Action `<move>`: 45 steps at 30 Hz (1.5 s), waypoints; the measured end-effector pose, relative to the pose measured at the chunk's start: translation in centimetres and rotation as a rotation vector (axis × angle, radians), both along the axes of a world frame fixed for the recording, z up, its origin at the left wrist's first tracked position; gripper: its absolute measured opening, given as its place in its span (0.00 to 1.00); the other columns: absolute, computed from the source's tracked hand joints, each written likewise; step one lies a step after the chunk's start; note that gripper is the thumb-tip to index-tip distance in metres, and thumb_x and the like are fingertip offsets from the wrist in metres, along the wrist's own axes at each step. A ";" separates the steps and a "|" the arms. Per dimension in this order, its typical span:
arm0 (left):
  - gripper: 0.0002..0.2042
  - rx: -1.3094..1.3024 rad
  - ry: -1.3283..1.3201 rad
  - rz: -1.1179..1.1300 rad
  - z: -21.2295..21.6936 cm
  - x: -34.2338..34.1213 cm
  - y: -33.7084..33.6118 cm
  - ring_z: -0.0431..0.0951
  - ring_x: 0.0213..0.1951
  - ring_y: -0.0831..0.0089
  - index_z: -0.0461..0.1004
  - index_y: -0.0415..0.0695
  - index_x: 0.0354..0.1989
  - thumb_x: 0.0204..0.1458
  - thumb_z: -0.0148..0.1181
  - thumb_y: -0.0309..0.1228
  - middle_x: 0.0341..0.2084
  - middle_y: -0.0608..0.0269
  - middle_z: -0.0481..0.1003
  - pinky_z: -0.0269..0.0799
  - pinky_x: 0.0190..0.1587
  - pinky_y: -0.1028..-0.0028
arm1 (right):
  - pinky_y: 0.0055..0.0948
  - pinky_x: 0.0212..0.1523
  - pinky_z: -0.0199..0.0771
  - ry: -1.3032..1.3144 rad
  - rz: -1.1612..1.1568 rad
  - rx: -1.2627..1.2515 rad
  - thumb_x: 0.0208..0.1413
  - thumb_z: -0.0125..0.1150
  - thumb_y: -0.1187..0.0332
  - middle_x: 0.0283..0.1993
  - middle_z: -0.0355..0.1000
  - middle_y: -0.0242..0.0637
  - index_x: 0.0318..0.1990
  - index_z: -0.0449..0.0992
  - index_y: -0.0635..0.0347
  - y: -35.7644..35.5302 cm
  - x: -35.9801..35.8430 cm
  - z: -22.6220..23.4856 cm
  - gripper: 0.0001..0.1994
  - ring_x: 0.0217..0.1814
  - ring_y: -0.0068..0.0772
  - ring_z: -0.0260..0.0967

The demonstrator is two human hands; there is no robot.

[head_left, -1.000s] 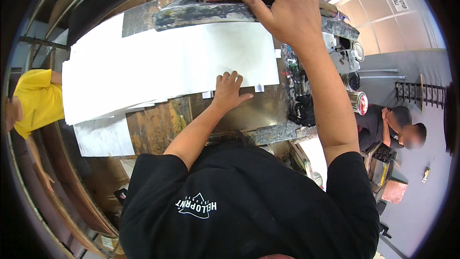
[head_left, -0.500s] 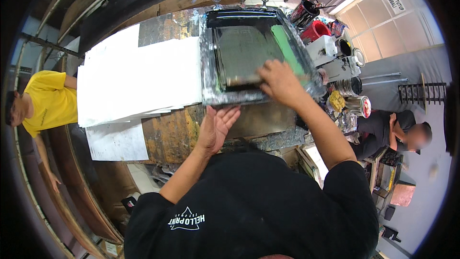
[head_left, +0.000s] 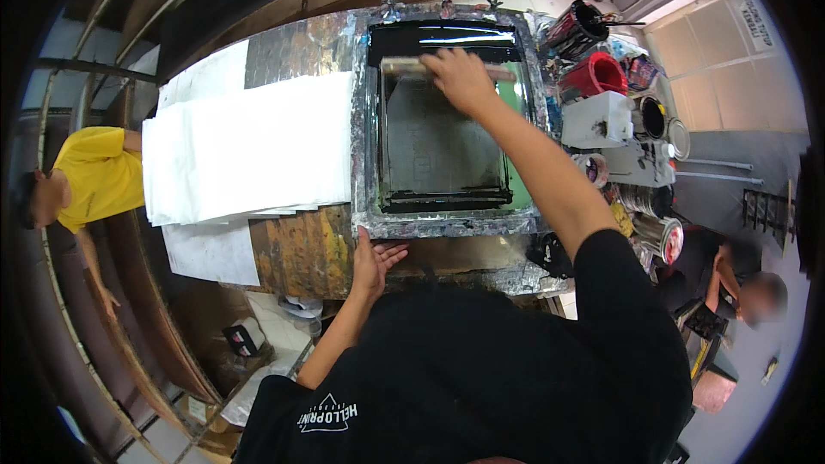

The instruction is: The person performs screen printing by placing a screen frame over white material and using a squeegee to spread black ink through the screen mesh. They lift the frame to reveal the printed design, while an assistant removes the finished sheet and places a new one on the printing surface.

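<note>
A screen-printing frame (head_left: pixel 447 225) lies on the worktable, its rim smeared with ink. Inside, the dark mesh (head_left: pixel 430 142) has a green strip along the right side and glossy black ink (head_left: pixel 395 41) pooled at the far end. My right hand (head_left: pixel 460 79) is closed on a wooden-handled squeegee (head_left: pixel 402 68), which lies across the mesh near that far ink. At the frame's near left corner is my left hand (head_left: pixel 370 265), palm up with fingers stretched out. Its thumb is at the near rim; whether the fingers touch the underside is hidden.
White paper sheets (head_left: pixel 249 142) are stacked left of the frame. Along the right stand a red bucket (head_left: pixel 595 76), a white container (head_left: pixel 599 118) and several ink tins. Hinge clamps (head_left: pixel 446 6) line the far edge. A person in yellow (head_left: pixel 101 172) stands left; another person sits at right.
My right hand has carried the squeegee from the near part of the mesh to the far end. My left hand stays at the near left corner, fingers less spread. The whole view has shifted slightly.
</note>
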State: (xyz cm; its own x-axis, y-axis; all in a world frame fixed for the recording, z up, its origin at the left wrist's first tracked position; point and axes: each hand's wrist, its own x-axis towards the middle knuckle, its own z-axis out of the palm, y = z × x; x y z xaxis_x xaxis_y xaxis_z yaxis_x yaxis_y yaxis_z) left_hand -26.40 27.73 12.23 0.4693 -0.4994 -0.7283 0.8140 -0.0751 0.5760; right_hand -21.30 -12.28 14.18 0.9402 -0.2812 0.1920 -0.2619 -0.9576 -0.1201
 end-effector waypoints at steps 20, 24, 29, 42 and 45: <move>0.46 -0.205 0.030 0.022 -0.4 -0.7 0.8 0.78 0.58 0.48 0.52 0.28 0.70 0.67 0.42 0.66 0.58 0.28 0.70 0.76 0.64 0.57 | 0.43 0.48 0.81 0.109 0.023 0.147 0.53 0.72 0.57 0.49 0.76 0.34 0.57 0.79 0.49 13.6 -12.4 0.0 0.23 0.52 0.42 0.74; 0.50 -0.246 0.055 -0.006 -1.2 -0.3 0.9 0.76 0.61 0.48 0.43 0.28 0.71 0.65 0.44 0.68 0.61 0.26 0.65 0.75 0.65 0.58 | 0.42 0.46 0.80 0.121 0.034 0.198 0.52 0.73 0.57 0.48 0.76 0.34 0.56 0.79 0.49 18.2 -17.0 1.7 0.23 0.51 0.42 0.73; 0.64 -0.299 0.180 0.018 -3.0 -0.6 0.7 0.65 0.70 0.41 0.20 0.29 0.75 0.58 0.51 0.73 0.71 0.25 0.50 0.70 0.71 0.54 | 0.41 0.45 0.81 0.089 0.001 0.182 0.52 0.73 0.58 0.47 0.76 0.33 0.57 0.78 0.49 17.8 -16.8 -0.1 0.24 0.50 0.42 0.73; 0.72 -0.136 0.329 0.055 -3.6 0.6 -0.7 0.56 0.74 0.37 0.17 0.24 0.74 0.52 0.47 0.81 0.75 0.23 0.39 0.61 0.75 0.52 | 0.48 0.54 0.76 0.088 0.052 0.132 0.51 0.73 0.58 0.49 0.74 0.35 0.56 0.77 0.51 19.1 -17.2 -5.0 0.24 0.53 0.43 0.72; 0.69 -0.060 0.294 0.049 -3.3 0.3 -0.8 0.62 0.71 0.40 0.30 0.22 0.75 0.52 0.44 0.82 0.72 0.23 0.47 0.65 0.72 0.54 | 0.48 0.54 0.76 0.010 0.067 0.084 0.50 0.74 0.59 0.49 0.74 0.35 0.56 0.77 0.52 14.8 -13.0 -5.6 0.25 0.53 0.43 0.72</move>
State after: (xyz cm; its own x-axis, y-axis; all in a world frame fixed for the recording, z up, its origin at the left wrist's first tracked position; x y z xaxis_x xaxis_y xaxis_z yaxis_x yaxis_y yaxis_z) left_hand -26.09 26.89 8.97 0.2675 -0.5276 -0.8063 0.9482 -0.0046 0.3176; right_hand -34.32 2.56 8.56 0.9592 -0.2325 0.1607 -0.1994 -0.9596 -0.1983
